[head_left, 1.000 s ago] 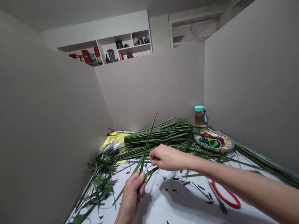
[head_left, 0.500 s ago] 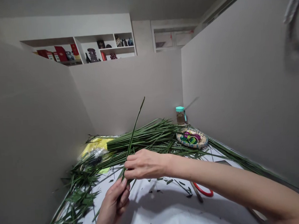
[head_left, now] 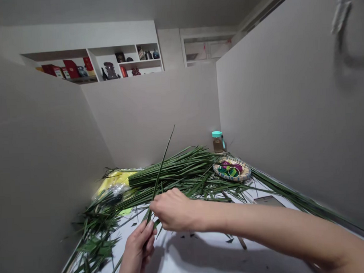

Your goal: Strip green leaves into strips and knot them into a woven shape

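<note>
Between my hands a long green leaf strip (head_left: pixel 160 166) points up and slightly right, its thin tip standing free above the pile. My left hand (head_left: pixel 140 239) is closed low on the leaf strips, thumb pressed on top. Right against it, my right hand (head_left: pixel 172 210) is closed around the strip just above, knuckles toward me. Its fingertips are partly hidden. Short green ends stick out below and between the hands. Behind them lies a thick bundle of long green leaves (head_left: pixel 174 166) on the white tabletop (head_left: pixel 181 261).
Cut leaf pieces (head_left: pixel 98 249) heap at left, near a yellow bag (head_left: pixel 117 177). A woven basket (head_left: pixel 247 174) with coloured items, a teal-lidded bottle (head_left: pixel 217 145) and a phone (head_left: pixel 269 201) stand or lie at right. Grey partitions (head_left: pixel 150 109) enclose the table.
My right hand has turned and dropped slightly, its forearm lower and now covering the red scissor handle. The leaf tip sits a little lower. More of the phone shows.
</note>
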### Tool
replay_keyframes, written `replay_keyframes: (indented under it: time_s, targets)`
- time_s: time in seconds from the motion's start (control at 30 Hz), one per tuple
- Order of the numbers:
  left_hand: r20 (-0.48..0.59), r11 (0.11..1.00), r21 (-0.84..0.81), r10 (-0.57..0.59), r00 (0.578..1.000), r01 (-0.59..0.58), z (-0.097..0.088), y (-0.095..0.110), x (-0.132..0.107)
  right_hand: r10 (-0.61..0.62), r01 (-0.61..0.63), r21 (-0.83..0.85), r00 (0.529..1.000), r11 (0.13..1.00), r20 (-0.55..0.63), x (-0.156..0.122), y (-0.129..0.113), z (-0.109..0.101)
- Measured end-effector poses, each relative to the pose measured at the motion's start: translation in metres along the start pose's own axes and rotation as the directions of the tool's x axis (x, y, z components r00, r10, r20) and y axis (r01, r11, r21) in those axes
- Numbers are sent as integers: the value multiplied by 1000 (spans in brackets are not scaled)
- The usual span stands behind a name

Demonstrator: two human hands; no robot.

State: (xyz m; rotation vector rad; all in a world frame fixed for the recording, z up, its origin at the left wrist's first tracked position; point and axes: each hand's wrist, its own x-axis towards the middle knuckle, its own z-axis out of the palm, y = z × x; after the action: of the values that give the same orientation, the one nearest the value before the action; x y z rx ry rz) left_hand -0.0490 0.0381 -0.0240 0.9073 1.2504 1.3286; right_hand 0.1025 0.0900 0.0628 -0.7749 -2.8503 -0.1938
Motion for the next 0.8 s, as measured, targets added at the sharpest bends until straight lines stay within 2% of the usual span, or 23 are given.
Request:
replay_keyframes:
  time_s: [0.1, 0.17, 0.3, 0.5, 0.67, 0.8]
  targets:
    - [-15, 1000, 4, 14, 1000, -14, 1, 0, 1, -81, 78, -56, 995, 995, -55, -5, -13, 3]
    - [-19, 1000, 6, 23, 1000, -22, 2, 1, 1, -102, 97, -73, 993, 993, -66, -4, -13, 2]
    - [-26, 1000, 8, 15, 1000, -15, 3, 1, 0, -29, 23, -90, 997, 996, -72, 1, -6, 2]
    - [-55, 1000, 11, 12, 998, -11, 3, 5, 0, -44, 36, -101, 996, 994, -78, 4, -12, 5]
    - [-68, 1000, 30, 2, 998, 0, 3, 7, 0, 48, -50, -103, 999, 993, -16, 5, -5, 5]
    - [-69, 999, 44, 20, 997, -17, 4, 6, 0, 52, -48, -120, 998, 992, 36, 6, -14, 9]
